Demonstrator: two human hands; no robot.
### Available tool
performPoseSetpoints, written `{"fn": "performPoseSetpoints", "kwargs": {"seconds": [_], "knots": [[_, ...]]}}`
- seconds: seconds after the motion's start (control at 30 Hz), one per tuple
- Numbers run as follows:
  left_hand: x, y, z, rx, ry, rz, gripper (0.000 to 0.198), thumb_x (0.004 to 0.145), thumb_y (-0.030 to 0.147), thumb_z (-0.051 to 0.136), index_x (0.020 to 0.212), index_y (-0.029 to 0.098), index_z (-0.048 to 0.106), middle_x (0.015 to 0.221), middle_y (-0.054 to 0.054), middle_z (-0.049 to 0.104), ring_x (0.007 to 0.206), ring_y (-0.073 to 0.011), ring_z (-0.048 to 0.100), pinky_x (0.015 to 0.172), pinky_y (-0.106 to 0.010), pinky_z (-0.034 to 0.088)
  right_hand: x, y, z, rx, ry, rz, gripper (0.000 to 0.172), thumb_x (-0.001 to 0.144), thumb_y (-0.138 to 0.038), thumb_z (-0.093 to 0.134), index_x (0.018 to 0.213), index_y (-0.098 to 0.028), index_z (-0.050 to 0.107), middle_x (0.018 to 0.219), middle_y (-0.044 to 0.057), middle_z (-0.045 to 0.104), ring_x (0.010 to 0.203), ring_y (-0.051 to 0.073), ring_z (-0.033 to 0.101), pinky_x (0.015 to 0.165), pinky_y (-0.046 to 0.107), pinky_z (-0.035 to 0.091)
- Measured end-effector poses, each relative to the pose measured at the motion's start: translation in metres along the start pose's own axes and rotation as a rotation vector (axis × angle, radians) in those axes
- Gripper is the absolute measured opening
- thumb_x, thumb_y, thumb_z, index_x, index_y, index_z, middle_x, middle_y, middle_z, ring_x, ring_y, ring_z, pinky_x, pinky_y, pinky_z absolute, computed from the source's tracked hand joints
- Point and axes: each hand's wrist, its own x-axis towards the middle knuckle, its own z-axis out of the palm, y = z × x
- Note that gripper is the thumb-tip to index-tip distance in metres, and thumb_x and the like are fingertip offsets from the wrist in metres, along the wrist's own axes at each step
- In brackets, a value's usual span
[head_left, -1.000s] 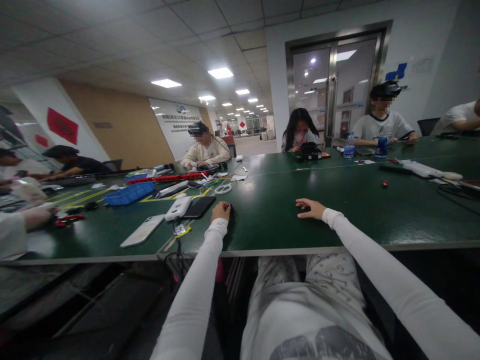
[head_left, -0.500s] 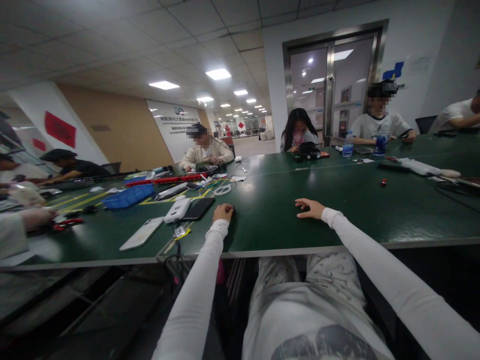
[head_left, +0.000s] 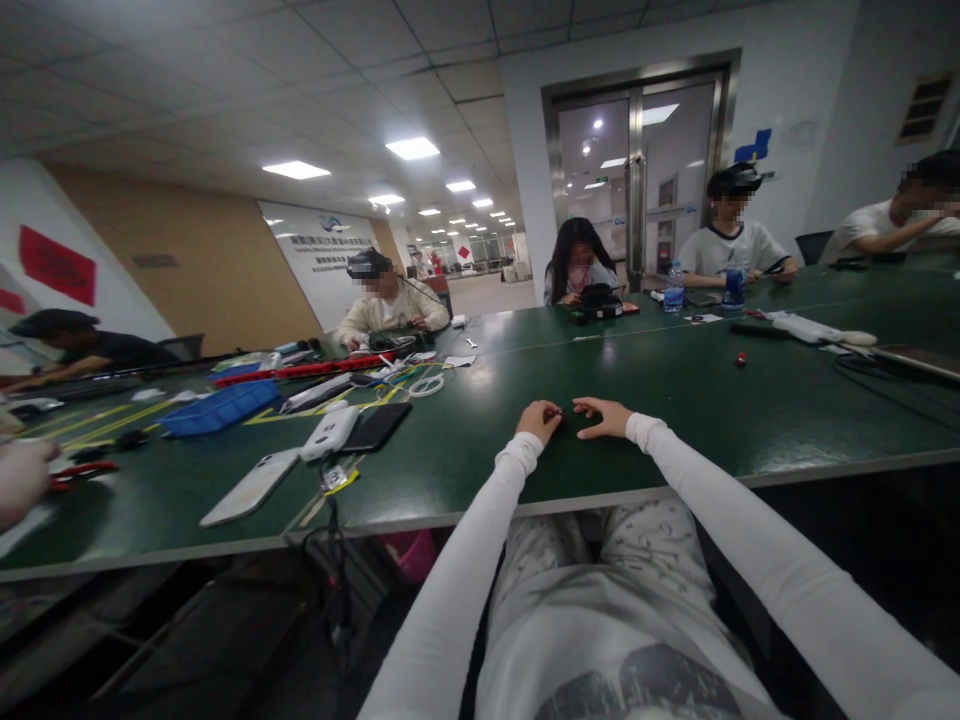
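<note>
My left hand point(head_left: 538, 422) is closed in a pinch just above the green table point(head_left: 480, 455). A small dark object point(head_left: 559, 412) shows at its fingertips, too small to name. Close beside it on the right, my right hand point(head_left: 606, 418) has its thumb and fingers apart and curved toward the left hand, with nothing visible in them. A narrow gap separates the two hands. Farther right on the table lies a small red object point(head_left: 741, 359).
To the left lie a pale phone point(head_left: 251, 487), a white device point(head_left: 330, 432), a dark tablet-like slab point(head_left: 379, 427) and a blue tray point(head_left: 221, 408). A coiled white cable point(head_left: 427, 385) lies beyond. Bottles point(head_left: 673, 290) stand at the far side, where several people sit.
My left hand has moved right with the small dark object, coming close to my right hand. The right hand stays open. The camera view has turned slightly right.
</note>
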Motion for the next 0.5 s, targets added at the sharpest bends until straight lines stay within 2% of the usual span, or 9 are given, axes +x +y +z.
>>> {"fn": "performPoseSetpoints", "kwargs": {"seconds": [0.13,0.3,0.4,0.5], "knots": [[0.003,0.025,0.023,-0.05,-0.047,0.07,0.015,0.064,0.02,0.056,0.078,0.017,0.057,0.078,-0.004,0.054,0.071,-0.0116,0.051,0.073,-0.03,0.042,0.0,-0.004,0.0,-0.051,0.022,0.0,0.074,0.051,-0.046,0.066,0.117,-0.025,0.04,0.108,0.003,0.053,0.098,0.022,0.05,0.086,0.037,0.037],[0.003,0.031,0.023,-0.129,-0.019,0.016,0.013,0.063,0.018,0.056,0.076,0.017,0.056,0.079,-0.002,0.054,0.074,-0.0116,0.051,0.075,-0.029,0.042,-0.001,-0.007,-0.002,-0.046,0.024,0.0,0.067,0.05,-0.046,0.067,0.11,-0.027,0.046,0.107,0.002,0.054,0.1,0.024,0.048,0.087,0.038,0.035],[0.007,0.027,0.014,-0.216,0.106,-0.047,0.014,0.066,0.021,0.054,0.079,0.017,0.054,0.081,-0.003,0.056,0.076,-0.0116,0.052,0.077,-0.03,0.041,-0.001,-0.007,-0.002,-0.047,0.032,0.04,0.072,0.048,-0.047,0.068,0.113,-0.026,0.044,0.108,0.003,0.053,0.1,0.024,0.048,0.087,0.038,0.035],[0.013,0.018,0.002,-0.319,0.31,-0.13,0.018,0.071,0.025,0.048,0.086,0.016,0.05,0.086,-0.005,0.056,0.08,-0.0115,0.052,0.077,-0.029,0.041,-0.001,-0.006,-0.002,-0.03,0.028,0.046,0.075,0.048,-0.046,0.068,0.115,-0.027,0.041,0.109,0.003,0.053,0.1,0.024,0.049,0.088,0.038,0.035]]}}
